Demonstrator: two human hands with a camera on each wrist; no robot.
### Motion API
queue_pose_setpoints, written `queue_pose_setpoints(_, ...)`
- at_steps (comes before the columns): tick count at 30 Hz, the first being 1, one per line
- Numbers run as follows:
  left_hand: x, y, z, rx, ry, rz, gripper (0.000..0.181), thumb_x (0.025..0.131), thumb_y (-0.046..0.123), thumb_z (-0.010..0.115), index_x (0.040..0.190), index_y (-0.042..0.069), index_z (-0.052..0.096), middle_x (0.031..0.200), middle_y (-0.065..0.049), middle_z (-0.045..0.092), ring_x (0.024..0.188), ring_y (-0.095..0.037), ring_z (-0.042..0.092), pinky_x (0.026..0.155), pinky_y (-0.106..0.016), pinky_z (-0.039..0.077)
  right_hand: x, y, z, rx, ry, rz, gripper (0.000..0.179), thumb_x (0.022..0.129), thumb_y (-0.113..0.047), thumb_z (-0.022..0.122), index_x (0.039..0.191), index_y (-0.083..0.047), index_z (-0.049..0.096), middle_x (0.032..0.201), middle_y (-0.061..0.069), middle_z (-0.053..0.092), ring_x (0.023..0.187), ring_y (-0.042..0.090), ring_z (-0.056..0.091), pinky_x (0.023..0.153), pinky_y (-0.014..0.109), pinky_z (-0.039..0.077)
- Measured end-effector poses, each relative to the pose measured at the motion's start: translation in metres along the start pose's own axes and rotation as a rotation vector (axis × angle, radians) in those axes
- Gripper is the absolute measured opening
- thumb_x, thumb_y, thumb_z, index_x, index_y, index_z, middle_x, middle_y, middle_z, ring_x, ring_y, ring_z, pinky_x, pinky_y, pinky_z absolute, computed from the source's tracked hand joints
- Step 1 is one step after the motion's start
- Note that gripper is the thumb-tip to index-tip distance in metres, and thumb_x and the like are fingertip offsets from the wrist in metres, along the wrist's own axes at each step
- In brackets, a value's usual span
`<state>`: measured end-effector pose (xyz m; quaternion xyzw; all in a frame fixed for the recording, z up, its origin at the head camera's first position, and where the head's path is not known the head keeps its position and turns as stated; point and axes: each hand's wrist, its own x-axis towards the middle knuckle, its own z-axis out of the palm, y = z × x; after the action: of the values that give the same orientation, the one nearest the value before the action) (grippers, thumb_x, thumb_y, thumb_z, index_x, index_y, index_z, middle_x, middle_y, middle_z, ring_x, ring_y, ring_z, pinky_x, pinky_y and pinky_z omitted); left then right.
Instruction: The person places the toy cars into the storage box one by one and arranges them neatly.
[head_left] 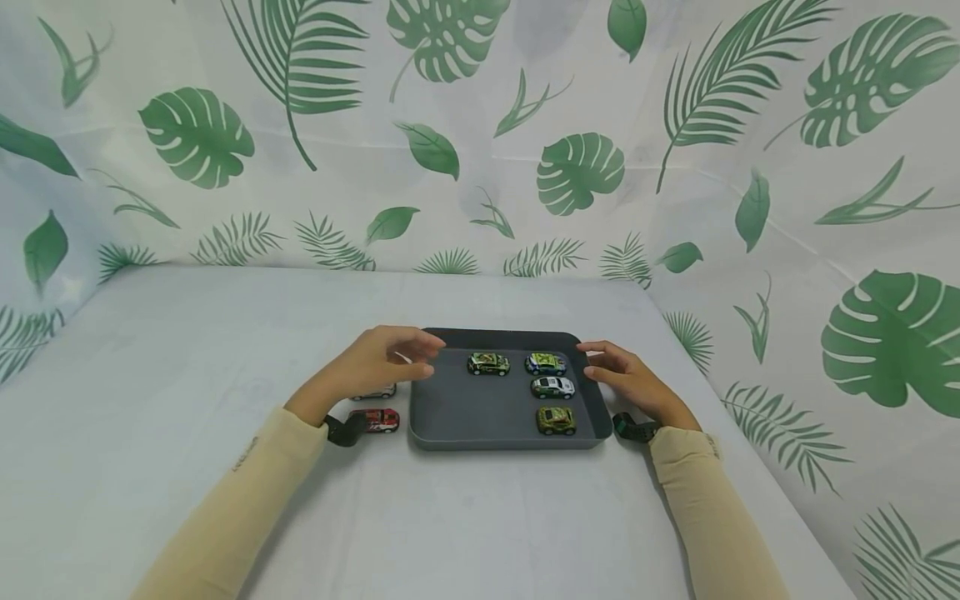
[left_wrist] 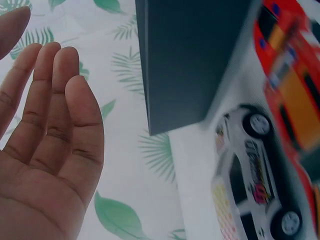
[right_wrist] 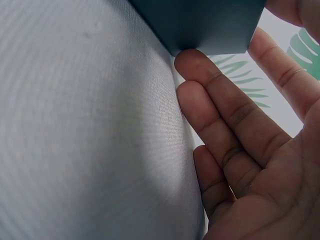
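A dark grey tray (head_left: 480, 408) lies on the table with several small toy cars inside. A green-and-black toy car (head_left: 488, 364) sits alone near its back middle. On the right side are a yellow-green toy car (head_left: 545, 364), a white-and-green toy car (head_left: 552, 387) and an olive patterned toy car (head_left: 556, 421). The left hand (head_left: 382, 358) hovers by the tray's left rim, fingers extended, holding nothing. At the right rim the right hand (head_left: 633, 383) touches the tray with relaxed fingers; in the right wrist view its fingertips (right_wrist: 190, 62) meet the outer wall.
Left of the tray, under the left wrist, stand a red toy car (head_left: 384, 420) and a silver-white toy car (left_wrist: 255, 175), partly hidden in the head view. A white cloth covers the table (head_left: 465, 517). Leaf-printed curtains (head_left: 480, 183) hang behind and at both sides.
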<state>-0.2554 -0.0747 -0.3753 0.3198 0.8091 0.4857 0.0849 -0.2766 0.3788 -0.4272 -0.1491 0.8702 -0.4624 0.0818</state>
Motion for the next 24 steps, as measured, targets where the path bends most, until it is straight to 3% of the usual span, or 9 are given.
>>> queue_pose_setpoints(14, -0.014, -0.017, -0.009, 0.048, 0.022, -0.039, 0.038, 0.103, 0.013, 0.075, 0.138, -0.004, 0.069, 0.137, -0.022, 0.07, 0.117, -0.03, 0.071, 0.106, -0.05, 0.057, 0.0, 0.001, -0.001, 0.015, -0.011, 0.002, 0.052, 0.111, -0.015, 0.061, 0.158, 0.003, 0.046, 0.156, 0.035, 0.049, 0.136, 0.05, 0.055, 0.116, 0.07, 0.038)
queue_pose_setpoints(24, -0.021, -0.025, -0.02, 0.071, 0.031, -0.079, 0.04, 0.103, 0.015, 0.076, 0.14, -0.001, 0.069, 0.136, -0.017, 0.071, 0.119, -0.032, 0.07, 0.106, -0.053, 0.056, -0.001, -0.002, 0.0, 0.021, -0.007, -0.001, 0.051, 0.111, -0.013, 0.062, 0.157, 0.003, 0.047, 0.154, 0.034, 0.052, 0.135, 0.049, 0.057, 0.116, 0.069, 0.039)
